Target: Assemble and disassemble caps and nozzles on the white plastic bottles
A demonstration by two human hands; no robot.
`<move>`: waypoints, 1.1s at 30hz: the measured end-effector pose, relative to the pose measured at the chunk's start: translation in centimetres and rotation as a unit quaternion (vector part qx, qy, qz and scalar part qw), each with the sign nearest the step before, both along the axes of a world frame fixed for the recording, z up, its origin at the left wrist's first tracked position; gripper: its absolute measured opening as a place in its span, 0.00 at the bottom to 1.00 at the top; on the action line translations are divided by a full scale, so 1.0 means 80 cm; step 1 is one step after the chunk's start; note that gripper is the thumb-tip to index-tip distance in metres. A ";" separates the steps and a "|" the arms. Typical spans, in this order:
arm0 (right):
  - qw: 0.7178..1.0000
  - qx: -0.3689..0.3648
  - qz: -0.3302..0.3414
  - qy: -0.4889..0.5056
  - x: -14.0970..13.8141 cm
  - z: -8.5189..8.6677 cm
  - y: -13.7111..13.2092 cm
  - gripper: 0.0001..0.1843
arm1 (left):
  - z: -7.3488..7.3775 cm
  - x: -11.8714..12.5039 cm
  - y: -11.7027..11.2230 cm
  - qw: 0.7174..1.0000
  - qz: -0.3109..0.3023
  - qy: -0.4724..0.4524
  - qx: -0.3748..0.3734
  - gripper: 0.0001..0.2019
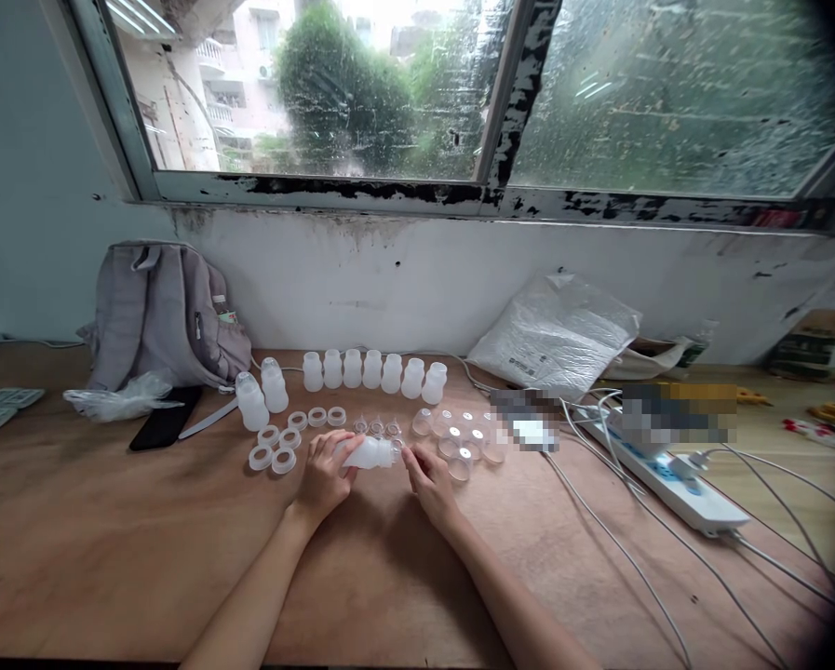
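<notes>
Bottle (pixel 367 454) is being held sideways at the worktop (pixel 382 596) by your left hand (pixel 329 473), seemingly for steadiness, while your right hand (pixel 429 476) is meeting its clear tip (pixel 396 449), whether pinching I cannot tell.
</notes>
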State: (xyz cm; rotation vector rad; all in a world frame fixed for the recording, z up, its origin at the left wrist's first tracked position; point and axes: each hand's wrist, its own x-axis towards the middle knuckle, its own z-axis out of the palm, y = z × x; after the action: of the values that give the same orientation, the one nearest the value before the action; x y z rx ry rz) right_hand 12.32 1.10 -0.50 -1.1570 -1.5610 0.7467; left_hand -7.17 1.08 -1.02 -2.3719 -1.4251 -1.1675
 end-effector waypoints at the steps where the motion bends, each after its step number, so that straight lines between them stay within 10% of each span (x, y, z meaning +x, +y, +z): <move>1: 1.000 -0.013 0.003 0.020 0.000 -0.002 0.001 0.21 | 0.000 0.000 0.000 1.000 -0.004 0.001 0.001 0.23; 12: 0.963 -0.082 0.083 0.244 0.005 0.020 0.001 0.15 | 0.015 0.008 -0.015 0.991 -0.110 -0.069 -0.024 0.21; 33: 0.962 -0.152 0.101 0.203 0.004 0.018 0.005 0.17 | 0.003 0.020 -0.014 0.990 -0.108 -0.079 -0.043 0.19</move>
State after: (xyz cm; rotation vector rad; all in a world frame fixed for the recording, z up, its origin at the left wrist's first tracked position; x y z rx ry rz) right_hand 12.66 1.49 0.92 -0.9848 -1.2533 1.3099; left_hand -5.59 -0.05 -0.79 -2.5987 -1.3140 -1.4013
